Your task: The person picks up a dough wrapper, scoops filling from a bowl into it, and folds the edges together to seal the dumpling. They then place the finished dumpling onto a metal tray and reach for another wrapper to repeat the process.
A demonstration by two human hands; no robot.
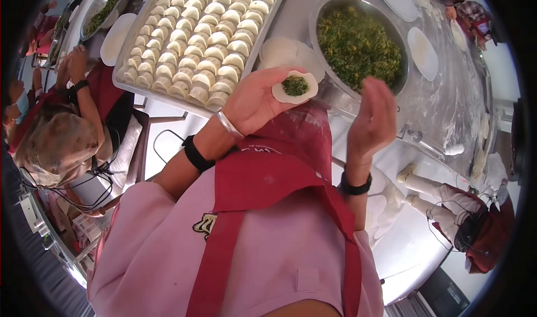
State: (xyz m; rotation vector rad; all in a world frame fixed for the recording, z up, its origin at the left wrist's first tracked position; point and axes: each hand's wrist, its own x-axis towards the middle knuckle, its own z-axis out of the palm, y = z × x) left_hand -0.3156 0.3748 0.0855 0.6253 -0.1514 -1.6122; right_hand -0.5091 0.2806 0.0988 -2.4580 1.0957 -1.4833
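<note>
My left hand (254, 102) cradles a round white dough wrapper (282, 94) on its fingertips, a dab of chopped green filling (295, 85) at its middle. My right hand (372, 116) is loose and empty. It hangs to the wrapper's right, apart from it and palm toward it, beside the round steel bowl (342, 4).

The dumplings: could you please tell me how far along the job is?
Done: the tray is nearly full of folded dumplings. In hand: the left hand holds a wrapper topped with filling, not yet folded; the right hand is open beside it. Left: the bowl holds plenty of green filling, and spare wrappers lie next to it.
</note>
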